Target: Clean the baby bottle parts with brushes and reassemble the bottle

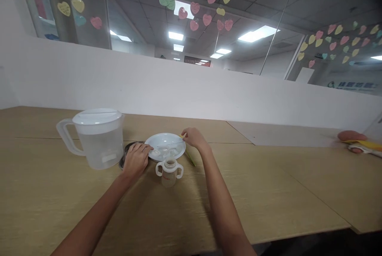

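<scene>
A white dish holds water and several clear or whitish small pieces. My left hand is closed at the dish's left rim, its fingertips reaching just inside; its thumb is hidden. At the right rim, my right hand pinches a thin rod with a yellow bit beside the fingers. The thin rod seems to reach across the dish toward the left. In front of the dish stands an open baby bottle with two side handles, upright. Partly behind my left hand is a dark metal tray or plate.
A large lidded plastic pitcher with a handle stands at the left. A thin green stick lies right of the dish. Reddish and yellow items lie at the far right. A white wall with windows above bounds the wooden table.
</scene>
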A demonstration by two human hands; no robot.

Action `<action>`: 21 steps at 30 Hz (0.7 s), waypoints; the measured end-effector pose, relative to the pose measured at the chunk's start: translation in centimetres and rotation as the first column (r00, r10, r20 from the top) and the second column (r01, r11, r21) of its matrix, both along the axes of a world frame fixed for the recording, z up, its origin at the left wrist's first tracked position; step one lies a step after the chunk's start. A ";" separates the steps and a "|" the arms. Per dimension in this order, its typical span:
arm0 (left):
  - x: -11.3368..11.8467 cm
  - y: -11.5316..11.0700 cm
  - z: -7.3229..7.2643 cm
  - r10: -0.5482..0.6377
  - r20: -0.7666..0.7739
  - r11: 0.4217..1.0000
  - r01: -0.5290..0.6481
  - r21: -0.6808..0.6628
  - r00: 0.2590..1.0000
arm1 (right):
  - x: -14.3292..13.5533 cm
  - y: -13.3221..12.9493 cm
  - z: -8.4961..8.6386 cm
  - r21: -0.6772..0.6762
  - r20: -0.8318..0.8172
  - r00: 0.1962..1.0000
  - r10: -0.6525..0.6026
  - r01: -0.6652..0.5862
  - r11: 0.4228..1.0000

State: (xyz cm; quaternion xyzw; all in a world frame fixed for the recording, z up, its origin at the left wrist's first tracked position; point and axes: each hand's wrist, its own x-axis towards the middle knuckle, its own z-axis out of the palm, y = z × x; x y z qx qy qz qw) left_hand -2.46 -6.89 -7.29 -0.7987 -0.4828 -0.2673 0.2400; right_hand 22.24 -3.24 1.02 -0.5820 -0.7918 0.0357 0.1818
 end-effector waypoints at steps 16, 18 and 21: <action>0.1 -0.1 0.2 0.009 -0.002 0.998 -0.009 -0.056 1.000 | 1.4 -0.5 0.8 0.031 -0.051 0.997 -0.056 0.057 0.998; 0.2 -0.1 0.2 0.014 -0.012 0.998 -0.015 -0.055 1.000 | 1.5 -0.5 0.8 0.031 -0.057 0.997 -0.056 0.058 0.998; 0.2 -0.2 0.1 0.015 -0.034 0.998 -0.017 -0.060 0.999 | 1.7 -0.7 0.9 0.034 -0.065 0.996 -0.063 0.065 0.997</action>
